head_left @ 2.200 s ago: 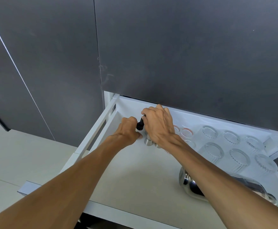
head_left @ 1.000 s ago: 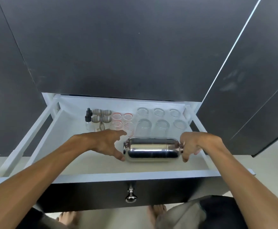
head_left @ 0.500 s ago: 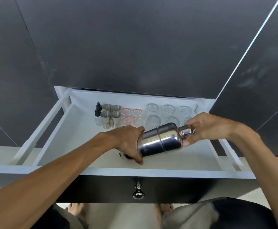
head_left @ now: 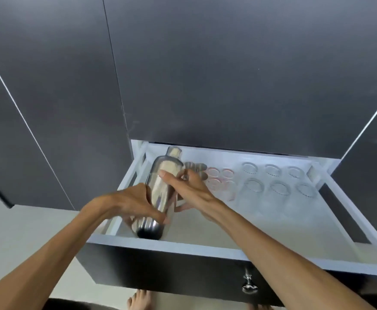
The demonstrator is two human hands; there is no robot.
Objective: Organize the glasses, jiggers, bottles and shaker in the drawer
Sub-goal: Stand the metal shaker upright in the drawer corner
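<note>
While both hands' fingers (head_left: 160,217) clasp shaker (head_left: 160,193) by drawer (head_left: 183,243) left rail, right floor open.

Dark cabinet panels (head_left: 227,70) above — a metal knob (head_left: 248,284) below; bare toes (head_left: 139,302) on pale floor (head_left: 15,238).

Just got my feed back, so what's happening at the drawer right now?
A person holds the steel cocktail shaker in both hands: left hand near its base, right hand on its body. It is tilted over the left side of the open drawer. Jiggers, pink-rimmed glasses and clear glasses stand in rows at the back.
</note>
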